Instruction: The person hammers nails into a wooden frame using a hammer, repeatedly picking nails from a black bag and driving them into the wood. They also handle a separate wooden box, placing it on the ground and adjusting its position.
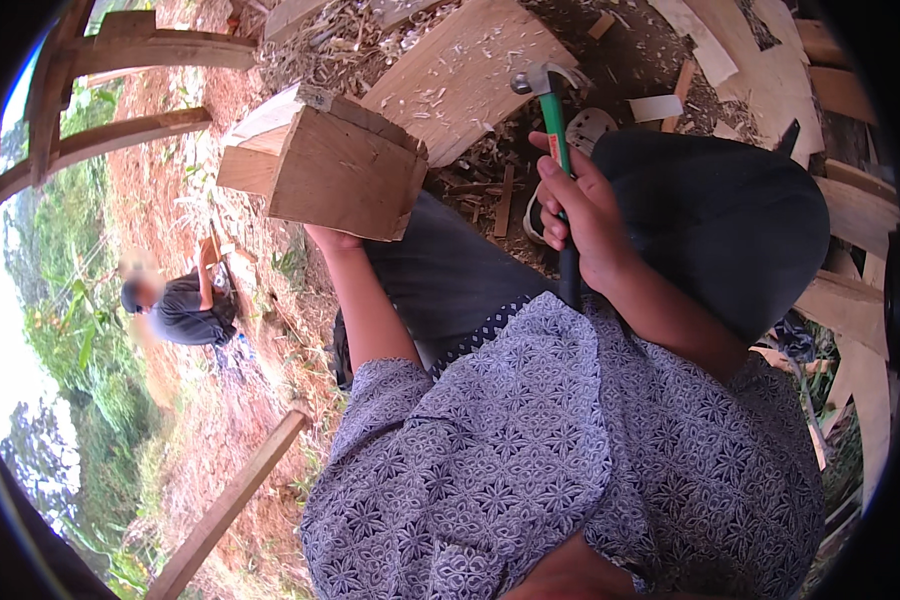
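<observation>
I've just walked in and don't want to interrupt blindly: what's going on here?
Someone in a patterned shirt holds a hammer in the right grip, its head apart from a wooden block. The left grip is at the block's near edge, fingers hidden behind it. A board lies beyond, with shavings on and around it. Another person is off to the left.

Wide fisheye view from the person's head, facing steeply down, patterned shirt very near and filling the lower middle, left hand and right hand at close range above it, reddish slope farther off, turned sideways at left
</observation>
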The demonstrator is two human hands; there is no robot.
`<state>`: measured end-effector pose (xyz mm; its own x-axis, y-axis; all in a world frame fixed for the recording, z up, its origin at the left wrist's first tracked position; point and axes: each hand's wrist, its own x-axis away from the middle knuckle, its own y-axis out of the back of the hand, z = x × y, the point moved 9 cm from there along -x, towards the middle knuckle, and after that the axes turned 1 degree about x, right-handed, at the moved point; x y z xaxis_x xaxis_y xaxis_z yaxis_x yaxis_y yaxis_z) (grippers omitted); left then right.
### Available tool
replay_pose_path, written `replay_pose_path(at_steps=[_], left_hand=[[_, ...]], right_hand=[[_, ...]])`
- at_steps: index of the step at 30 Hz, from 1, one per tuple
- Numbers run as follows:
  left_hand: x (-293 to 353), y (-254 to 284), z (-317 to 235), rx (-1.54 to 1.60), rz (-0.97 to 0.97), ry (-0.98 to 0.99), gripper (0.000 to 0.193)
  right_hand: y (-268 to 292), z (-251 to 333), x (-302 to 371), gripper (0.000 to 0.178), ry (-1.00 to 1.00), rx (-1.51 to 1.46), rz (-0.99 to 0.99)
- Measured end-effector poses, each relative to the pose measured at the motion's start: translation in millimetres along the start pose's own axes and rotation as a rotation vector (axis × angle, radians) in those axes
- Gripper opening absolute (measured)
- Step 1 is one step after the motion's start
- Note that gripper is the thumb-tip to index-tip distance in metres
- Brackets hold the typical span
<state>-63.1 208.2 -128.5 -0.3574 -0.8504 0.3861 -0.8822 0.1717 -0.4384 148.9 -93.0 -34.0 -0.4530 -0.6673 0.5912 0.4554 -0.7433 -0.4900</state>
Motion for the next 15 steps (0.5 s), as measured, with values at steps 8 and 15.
replay_pose_path(at_steps=[8, 15], left_hand=[[25, -9, -21, 0.062, 0.006, 0.011, 0.055], [58, -37, -14, 0.104, 0.027, 0.084, 0.055]], right_hand=[[-23, 9, 12, 0.039, 0.088, 0.131, 0.046], [-41, 34, 31, 0.044, 0.283, 0.202, 0.061]])
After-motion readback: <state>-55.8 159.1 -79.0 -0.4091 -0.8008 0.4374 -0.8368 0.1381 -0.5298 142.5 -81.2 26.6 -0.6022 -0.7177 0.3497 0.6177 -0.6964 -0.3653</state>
